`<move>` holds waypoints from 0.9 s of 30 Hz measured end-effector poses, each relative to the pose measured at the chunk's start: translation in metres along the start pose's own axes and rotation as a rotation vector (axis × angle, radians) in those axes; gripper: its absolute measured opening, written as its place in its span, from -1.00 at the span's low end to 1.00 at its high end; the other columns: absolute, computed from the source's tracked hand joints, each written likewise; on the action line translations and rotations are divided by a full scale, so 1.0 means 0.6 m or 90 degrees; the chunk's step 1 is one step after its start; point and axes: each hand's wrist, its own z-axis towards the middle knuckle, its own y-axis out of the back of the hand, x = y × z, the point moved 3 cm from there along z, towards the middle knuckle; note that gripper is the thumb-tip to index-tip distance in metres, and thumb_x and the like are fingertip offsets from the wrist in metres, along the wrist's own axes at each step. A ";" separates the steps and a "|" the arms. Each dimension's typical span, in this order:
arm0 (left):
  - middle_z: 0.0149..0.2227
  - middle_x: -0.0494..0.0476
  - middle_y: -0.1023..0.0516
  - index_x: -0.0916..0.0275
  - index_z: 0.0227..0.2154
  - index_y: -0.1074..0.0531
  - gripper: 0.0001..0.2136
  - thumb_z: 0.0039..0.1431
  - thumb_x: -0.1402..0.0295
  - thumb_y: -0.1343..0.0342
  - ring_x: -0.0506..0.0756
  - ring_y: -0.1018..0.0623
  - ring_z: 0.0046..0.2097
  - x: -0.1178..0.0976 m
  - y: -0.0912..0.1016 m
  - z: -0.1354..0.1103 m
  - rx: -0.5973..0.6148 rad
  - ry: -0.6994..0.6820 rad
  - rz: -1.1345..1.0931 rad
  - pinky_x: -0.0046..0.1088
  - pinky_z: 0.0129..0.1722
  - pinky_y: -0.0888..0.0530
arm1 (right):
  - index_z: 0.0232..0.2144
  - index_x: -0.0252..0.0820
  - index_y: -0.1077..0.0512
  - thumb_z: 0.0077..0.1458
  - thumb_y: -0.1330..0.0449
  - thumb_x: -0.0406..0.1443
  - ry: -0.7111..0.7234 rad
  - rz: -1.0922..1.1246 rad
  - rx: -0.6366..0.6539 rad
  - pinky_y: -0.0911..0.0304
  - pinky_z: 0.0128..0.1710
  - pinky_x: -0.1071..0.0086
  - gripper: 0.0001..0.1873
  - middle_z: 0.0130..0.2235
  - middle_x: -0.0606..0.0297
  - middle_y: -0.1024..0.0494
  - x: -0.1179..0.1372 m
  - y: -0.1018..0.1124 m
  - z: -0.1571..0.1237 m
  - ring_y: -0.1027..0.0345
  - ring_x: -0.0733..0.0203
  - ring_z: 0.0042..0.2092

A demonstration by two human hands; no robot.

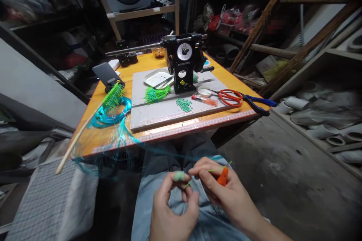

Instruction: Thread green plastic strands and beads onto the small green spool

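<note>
Both hands are low over my lap, close together. My left hand is closed in a pinch; its forefinger wears a pale green wrap, and its fingertips hold a thin green strand. My right hand is closed round a small orange tool, and a thin green strand sticks out past its fingers. A fine teal thread runs from the table's front edge down toward the hands.
An orange table carries a grey board, a black dial machine, green beads, green tufts, red-handled scissors, blue-handled pliers, a white tray, a teal thread coil and a stick. Shelves surround it.
</note>
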 end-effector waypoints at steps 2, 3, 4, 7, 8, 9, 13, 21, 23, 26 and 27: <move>-0.48 -0.02 -0.49 0.19 -0.41 -0.45 -0.89 -0.03 0.50 -0.12 0.03 -0.46 -0.40 -0.005 -0.011 0.003 0.036 -0.001 0.016 -0.51 -0.36 -0.36 | -0.32 -0.10 -0.60 0.15 -0.21 -0.14 0.030 -0.010 0.007 0.17 -0.71 0.55 -0.78 -0.27 0.30 -0.34 0.008 -0.005 0.001 0.02 0.59 -0.63; -0.49 -0.01 -0.48 0.20 -0.44 -0.43 -0.92 0.00 0.49 -0.11 0.03 -0.46 -0.41 -0.006 -0.015 0.005 0.046 -0.009 0.025 -0.50 -0.37 -0.37 | -0.31 -0.07 -0.61 0.14 -0.22 -0.15 0.037 -0.001 0.009 0.14 -0.72 0.56 -0.80 -0.23 0.28 -0.35 0.011 -0.007 0.001 0.00 0.59 -0.63; -0.50 0.00 -0.47 0.20 -0.47 -0.42 -0.94 0.03 0.48 -0.08 0.03 -0.46 -0.41 -0.007 -0.017 0.007 0.047 -0.019 0.037 -0.49 -0.37 -0.37 | -0.31 -0.05 -0.62 0.13 -0.23 -0.15 0.037 0.013 0.008 0.12 -0.73 0.57 -0.81 -0.20 0.26 -0.36 0.012 -0.009 0.002 -0.02 0.59 -0.63; -0.53 0.01 -0.45 0.19 -0.52 -0.34 -0.91 0.05 0.48 -0.05 0.05 -0.48 -0.44 -0.007 -0.019 0.007 0.023 -0.055 0.087 -0.44 -0.37 -0.40 | -0.33 -0.06 -0.62 0.11 -0.24 -0.14 0.007 0.053 -0.003 0.04 -0.74 0.59 -0.80 -0.21 0.20 -0.45 0.004 -0.009 0.000 -0.13 0.54 -0.62; -0.54 0.01 -0.45 0.19 -0.52 -0.33 -0.91 0.04 0.48 -0.05 0.06 -0.48 -0.45 -0.007 -0.019 0.005 0.016 -0.065 0.107 -0.42 -0.37 -0.40 | -0.34 -0.08 -0.62 0.12 -0.24 -0.13 -0.006 0.063 -0.006 0.00 -0.74 0.60 -0.79 -0.26 0.20 -0.48 0.000 -0.008 -0.001 -0.15 0.51 -0.62; -0.55 0.01 -0.46 0.18 -0.52 -0.32 -0.91 0.03 0.48 -0.05 0.07 -0.49 -0.46 -0.007 -0.018 0.003 0.011 -0.073 0.124 -0.41 -0.39 -0.40 | -0.34 -0.10 -0.62 0.12 -0.23 -0.13 -0.016 0.073 -0.007 -0.03 -0.73 0.59 -0.78 -0.34 0.21 -0.50 -0.005 -0.007 -0.002 -0.17 0.49 -0.63; -0.59 -0.02 -0.51 0.17 -0.51 -0.32 -0.88 0.03 0.52 -0.06 0.07 -0.53 -0.50 -0.011 -0.020 -0.004 0.025 -0.077 0.102 -0.41 -0.40 -0.43 | -0.35 -0.19 -0.60 0.14 -0.22 -0.12 -0.050 0.103 -0.009 -0.06 -0.71 0.63 -0.73 -0.58 0.30 -0.43 -0.014 -0.004 -0.004 -0.19 0.47 -0.65; -0.48 -0.07 -0.51 0.16 -0.45 -0.39 -0.83 -0.04 0.59 -0.09 0.01 -0.53 -0.40 -0.027 -0.004 0.006 -0.026 -0.123 0.049 -0.50 -0.33 -0.41 | -0.32 -0.25 -0.58 0.13 -0.21 -0.07 -0.110 0.131 0.050 0.06 -0.76 0.66 -0.65 -0.60 0.34 -0.40 0.000 -0.006 0.010 -0.05 0.55 -0.71; -0.36 -0.03 -0.48 0.13 -0.34 -0.44 -0.77 -0.07 0.57 -0.13 0.04 -0.50 -0.32 -0.034 0.007 0.016 -0.044 -0.155 0.065 -0.47 -0.28 -0.40 | -0.32 -0.23 -0.58 0.14 -0.21 -0.09 -0.108 0.098 0.079 0.12 -0.78 0.64 -0.68 -0.47 0.31 -0.43 0.002 -0.001 0.015 -0.03 0.55 -0.69; -0.23 0.04 -0.45 0.09 -0.16 -0.49 -0.68 -0.01 0.50 -0.18 0.09 -0.49 -0.21 -0.045 0.011 0.034 0.010 -0.166 0.051 -0.40 -0.21 -0.41 | -0.41 -0.25 -0.57 0.10 -0.25 -0.15 -0.104 0.014 0.137 0.12 -0.74 0.61 -0.74 -0.40 0.32 -0.38 0.004 -0.003 0.022 -0.05 0.51 -0.60; -0.22 0.06 -0.45 0.09 -0.18 -0.51 -0.70 0.00 0.50 -0.18 0.10 -0.49 -0.21 -0.048 0.008 0.040 0.043 -0.162 0.044 -0.38 -0.20 -0.41 | -0.44 -0.27 -0.56 0.10 -0.25 -0.19 -0.105 -0.013 0.164 0.09 -0.70 0.60 -0.76 -0.44 0.36 -0.35 0.006 -0.007 0.023 -0.05 0.50 -0.58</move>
